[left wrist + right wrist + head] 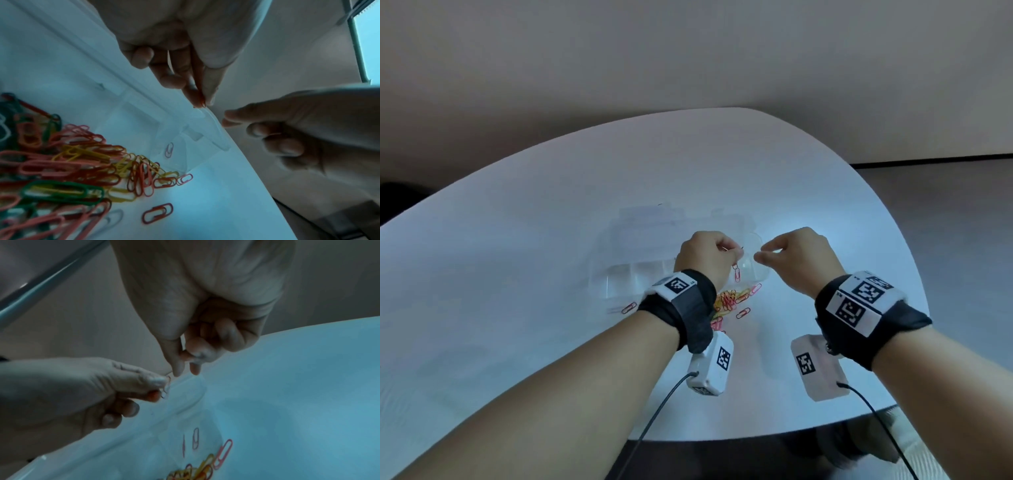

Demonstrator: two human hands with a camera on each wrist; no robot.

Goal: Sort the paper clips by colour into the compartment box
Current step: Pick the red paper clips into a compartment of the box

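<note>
Paper clips (736, 272) dangle linked from the left hand (705, 255) pinch; right hand (796, 251), fingers curled, holds nothing. Unhook them over the compartment box (633, 274).

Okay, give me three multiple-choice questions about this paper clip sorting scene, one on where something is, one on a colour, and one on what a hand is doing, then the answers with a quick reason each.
1. Where does the pile of paper clips lie?
A. On the table just in front of the clear compartment box
B. In the box's far-left compartment
C. On the floor

2. What colour is the paper clip hanging from the left hand?
A. Green
B. Red
C. White

3. What is the left hand doing?
A. Lying flat on the table
B. Pinching a clip between thumb and fingertips
C. Gripping the box lid

Answers:
1 A, the heap rests on the white table against the box's near edge.
2 B, the dangling clip looks red in the head view.
3 B, the left wrist view shows thumb and fingertips closed on a clip; the right hand is close by.
</note>
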